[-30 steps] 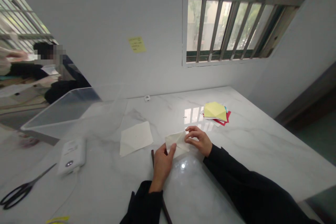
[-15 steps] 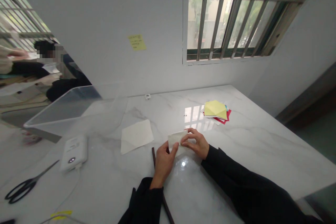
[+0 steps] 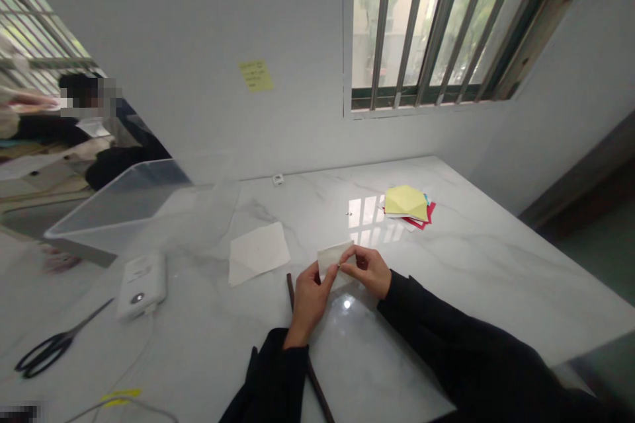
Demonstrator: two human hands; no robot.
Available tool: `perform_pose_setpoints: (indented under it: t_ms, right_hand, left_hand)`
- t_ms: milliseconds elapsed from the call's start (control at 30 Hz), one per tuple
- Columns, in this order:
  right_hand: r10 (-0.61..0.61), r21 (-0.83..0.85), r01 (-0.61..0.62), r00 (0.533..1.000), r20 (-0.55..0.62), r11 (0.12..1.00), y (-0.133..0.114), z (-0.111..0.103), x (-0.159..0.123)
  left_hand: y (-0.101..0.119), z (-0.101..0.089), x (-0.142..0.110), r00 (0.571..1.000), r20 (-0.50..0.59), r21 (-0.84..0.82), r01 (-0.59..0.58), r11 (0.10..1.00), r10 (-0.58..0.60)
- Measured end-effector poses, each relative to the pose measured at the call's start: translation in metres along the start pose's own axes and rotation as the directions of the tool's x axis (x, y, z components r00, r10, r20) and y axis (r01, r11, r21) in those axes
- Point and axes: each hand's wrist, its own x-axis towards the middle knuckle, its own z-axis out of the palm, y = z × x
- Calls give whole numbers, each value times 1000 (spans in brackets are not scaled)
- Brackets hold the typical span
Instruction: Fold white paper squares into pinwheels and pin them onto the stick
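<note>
My left hand (image 3: 310, 294) pinches the near left part of a small off-white piece of paper (image 3: 328, 255) between thumb and fingers. On the paper's right side, my right hand (image 3: 368, 269) is closed, its thumb and index fingertip meeting close to my left thumb. A tiny dark spot shows at those fingertips, too small to name. Flat on the table to the left lies another off-white sheet of paper (image 3: 258, 254). Beneath my left wrist and sleeve runs a thin dark brown stick (image 3: 318, 386).
Black scissors (image 3: 49, 351), a white power bank (image 3: 142, 285) with a cable, and a clear plastic bin (image 3: 124, 211) are on the left. Colored papers (image 3: 407, 203) are stacked at the back right. A yellow note (image 3: 256, 75) sticks to the wall. Another person (image 3: 119, 132) sits far left.
My right thumb and index fingertip have drawn closer together and toward my left thumb. Both hands stay on the paper, and the view has shifted slightly.
</note>
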Motion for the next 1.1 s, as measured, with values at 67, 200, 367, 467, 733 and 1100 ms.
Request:
perform_pose_setpoints:
  t_ms: [67,200,367,467,733,1100]
  right_hand:
    - [-1,-3,1,1000,-17,1000,-2,1,-1]
    - [12,126,-8,999,-30,992,-6,2,-2]
    - [45,293,-46,999,9,955,-6,4,-2]
    - [68,339,-66,998,9,939,-2,3,1]
    - [125,349,-118,992,3,930,7,-7,0]
    - [171,415,-129,983,-66,901,15,-14,-10]
  left_hand:
    - [-2,0,1,1000,7,-1,1,1000,-1]
    - [-3,1,1,1000,4,0,-2,1000,2]
    - [1,2,0,1000,-12,27,-20,999,21]
    - [3,1,-2,997,-34,117,-59,991,64]
    - [5,7,-2,997,-51,68,-53,996,56]
    - [1,18,1,997,56,-93,-45,995,50]
